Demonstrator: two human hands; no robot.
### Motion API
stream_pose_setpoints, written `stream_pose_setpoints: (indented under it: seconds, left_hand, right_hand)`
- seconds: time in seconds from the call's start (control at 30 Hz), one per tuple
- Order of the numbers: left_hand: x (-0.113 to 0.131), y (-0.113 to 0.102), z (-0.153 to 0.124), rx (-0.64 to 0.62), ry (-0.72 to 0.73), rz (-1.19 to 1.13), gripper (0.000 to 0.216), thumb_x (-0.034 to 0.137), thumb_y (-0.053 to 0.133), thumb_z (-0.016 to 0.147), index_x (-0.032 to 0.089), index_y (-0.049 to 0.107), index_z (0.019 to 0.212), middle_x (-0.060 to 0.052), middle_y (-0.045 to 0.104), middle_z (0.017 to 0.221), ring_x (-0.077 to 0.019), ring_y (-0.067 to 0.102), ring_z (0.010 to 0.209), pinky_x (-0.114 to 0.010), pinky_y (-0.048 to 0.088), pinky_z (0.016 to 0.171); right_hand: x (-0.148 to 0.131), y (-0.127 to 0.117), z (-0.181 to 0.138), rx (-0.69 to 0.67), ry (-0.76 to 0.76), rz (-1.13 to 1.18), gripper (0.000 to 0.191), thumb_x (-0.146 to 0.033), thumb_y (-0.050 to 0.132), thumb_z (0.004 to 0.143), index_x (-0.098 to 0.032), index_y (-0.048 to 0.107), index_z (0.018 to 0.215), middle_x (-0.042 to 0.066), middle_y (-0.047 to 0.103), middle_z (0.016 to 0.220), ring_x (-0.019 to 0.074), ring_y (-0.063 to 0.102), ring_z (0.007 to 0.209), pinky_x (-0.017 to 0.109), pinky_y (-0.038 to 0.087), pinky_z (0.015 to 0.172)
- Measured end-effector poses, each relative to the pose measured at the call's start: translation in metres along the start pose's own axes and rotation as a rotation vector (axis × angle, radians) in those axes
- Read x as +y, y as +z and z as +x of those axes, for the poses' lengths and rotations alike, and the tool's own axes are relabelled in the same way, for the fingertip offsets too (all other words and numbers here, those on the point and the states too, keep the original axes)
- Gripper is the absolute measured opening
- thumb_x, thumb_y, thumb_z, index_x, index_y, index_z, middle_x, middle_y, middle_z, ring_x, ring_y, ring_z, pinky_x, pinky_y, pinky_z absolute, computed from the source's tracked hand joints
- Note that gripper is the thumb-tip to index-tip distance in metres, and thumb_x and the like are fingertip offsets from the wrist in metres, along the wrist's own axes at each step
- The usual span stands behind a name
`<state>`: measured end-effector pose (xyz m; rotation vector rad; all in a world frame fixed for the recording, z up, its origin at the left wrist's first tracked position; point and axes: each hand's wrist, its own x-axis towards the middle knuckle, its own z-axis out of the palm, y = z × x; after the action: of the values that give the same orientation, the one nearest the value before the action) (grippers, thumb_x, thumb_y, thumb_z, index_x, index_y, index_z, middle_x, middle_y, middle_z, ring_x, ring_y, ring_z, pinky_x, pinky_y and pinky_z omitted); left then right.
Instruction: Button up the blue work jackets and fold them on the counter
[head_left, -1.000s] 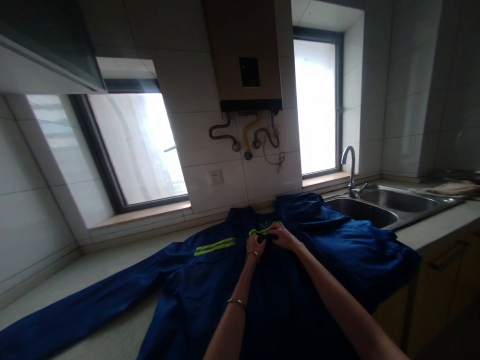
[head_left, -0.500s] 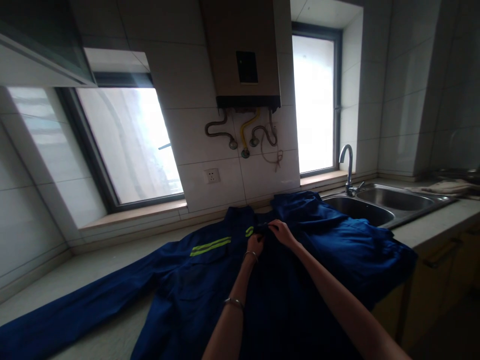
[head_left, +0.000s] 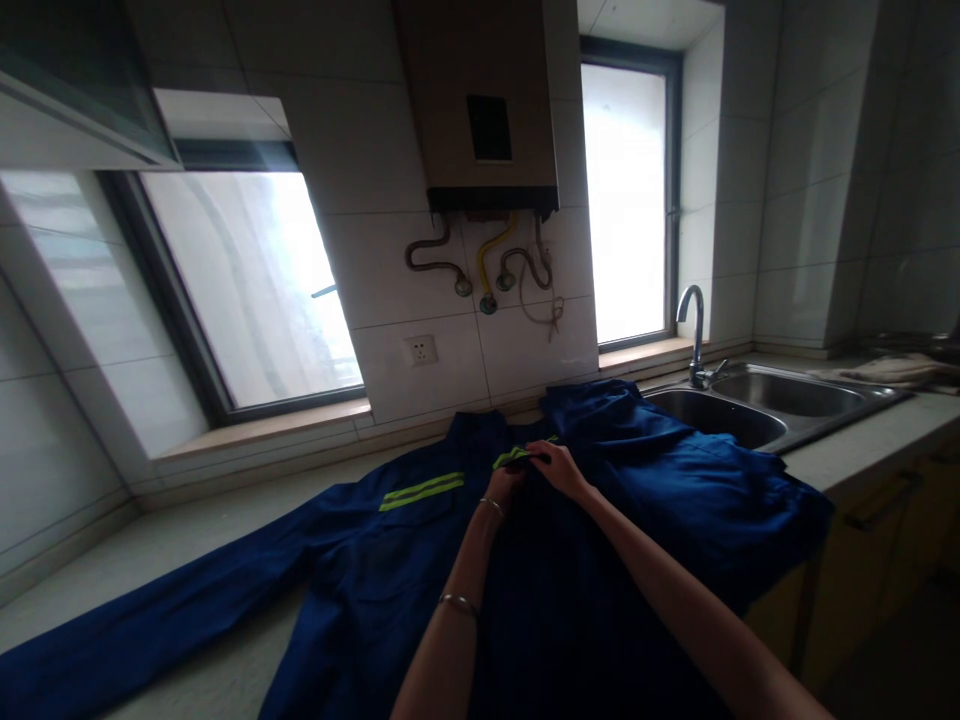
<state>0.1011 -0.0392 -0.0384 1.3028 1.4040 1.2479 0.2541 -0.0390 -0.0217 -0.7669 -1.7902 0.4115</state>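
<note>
A dark blue work jacket [head_left: 375, 580] with yellow-green stripes is spread over the counter, one sleeve stretched out to the left. My left hand [head_left: 502, 482] is closed on its front edge near the chest stripe. Just right of it, my right hand [head_left: 556, 468] pinches the same edge, fingers bent over the cloth. The fingertips are partly hidden in dark fabric, so any button or fastener between them cannot be made out. More folded blue cloth [head_left: 675, 470] lies heaped to the right of my right hand, beside the sink.
A double steel sink [head_left: 787, 395] with a curved tap [head_left: 697, 330] is set into the counter [head_left: 217, 520] at right. A water heater [head_left: 487, 100] with pipes hangs on the tiled wall between two windows. A pale cloth [head_left: 885, 370] lies beyond the sink.
Both hands stay at the jacket front. My right hand has shifted slightly left, closer to my left hand, and more of the yellow-green stripe shows near the fingers.
</note>
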Motion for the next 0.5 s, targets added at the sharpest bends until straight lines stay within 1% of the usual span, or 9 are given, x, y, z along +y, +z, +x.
stream_pose_setpoints:
  seconds: [0.1,0.2,0.27,0.37,0.43,0.5]
  left_hand:
    - [-0.003,-0.001,0.002,-0.015,-0.027,0.039,0.007,0.016,0.061,0.073,0.016,0.060,0.066,0.002,0.056,0.052,-0.0100,0.056,0.051,-0.020,0.042,0.050]
    - [-0.004,-0.003,0.004,-0.019,-0.044,0.089,0.012,0.021,0.057,0.079,0.016,0.060,0.068,0.002,0.057,0.053,-0.0108,0.057,0.053,-0.022,0.044,0.053]
    - [-0.004,-0.003,0.006,-0.022,-0.056,0.126,0.015,0.025,0.055,0.083,0.015,0.059,0.072,0.002,0.058,0.057,-0.0103,0.058,0.055,-0.023,0.046,0.056]
    - [-0.005,-0.003,0.008,-0.023,-0.076,0.176,0.021,0.032,0.052,0.087,0.013,0.059,0.081,0.001,0.061,0.067,-0.0092,0.058,0.059,-0.025,0.049,0.059]
    - [-0.006,-0.003,0.009,-0.023,-0.089,0.198,0.024,0.035,0.051,0.088,0.013,0.059,0.087,0.000,0.062,0.074,-0.0093,0.058,0.062,-0.026,0.050,0.061]
    - [-0.008,-0.002,0.012,-0.023,-0.102,0.212,0.025,0.036,0.050,0.088,0.013,0.059,0.092,-0.001,0.062,0.079,-0.0100,0.059,0.066,-0.026,0.051,0.062]
  right_hand:
    - [-0.004,-0.001,0.000,-0.002,0.018,0.024,0.026,-0.017,0.056,0.074,-0.019,0.065,0.099,0.003,0.069,0.091,0.0177,0.065,0.085,0.031,0.049,0.081]
    - [-0.008,-0.002,-0.001,-0.040,-0.017,0.020,0.024,-0.016,0.054,0.074,-0.019,0.066,0.094,0.003,0.070,0.090,0.0179,0.065,0.086,0.032,0.048,0.084]
    - [-0.010,-0.004,-0.001,-0.068,-0.042,0.008,0.021,-0.016,0.054,0.074,-0.019,0.068,0.089,0.003,0.070,0.089,0.0180,0.065,0.086,0.032,0.048,0.085]
    - [-0.011,-0.006,-0.002,-0.088,-0.047,0.003,0.017,-0.018,0.056,0.074,-0.019,0.068,0.085,0.003,0.070,0.086,0.0173,0.065,0.082,0.030,0.049,0.081]
    - [-0.009,-0.006,-0.002,-0.089,-0.030,0.014,0.015,-0.023,0.057,0.075,-0.019,0.068,0.085,0.003,0.070,0.085,0.0168,0.065,0.079,0.029,0.049,0.079]
    - [-0.004,-0.002,-0.001,-0.068,0.018,0.044,0.015,-0.028,0.057,0.077,-0.018,0.067,0.083,0.003,0.070,0.082,0.0167,0.065,0.077,0.028,0.050,0.076]
